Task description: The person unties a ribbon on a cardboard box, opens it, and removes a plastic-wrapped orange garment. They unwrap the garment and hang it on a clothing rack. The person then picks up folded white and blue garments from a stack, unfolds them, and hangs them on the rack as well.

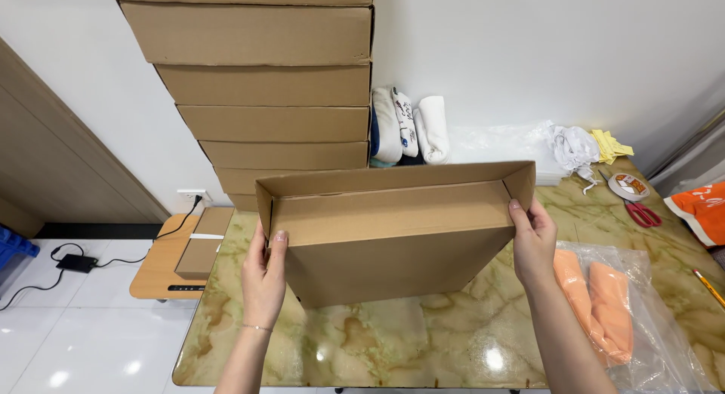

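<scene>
Gripping an open cardboard box (393, 235) by its ends, left hand (266, 277) and right hand (533, 243); fingertips hidden inside.

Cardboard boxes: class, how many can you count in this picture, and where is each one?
9, perhaps more out of frame: one open box held between the left hand and right hand; seven in the stack against the wall; one flat box on the small side table.
</scene>
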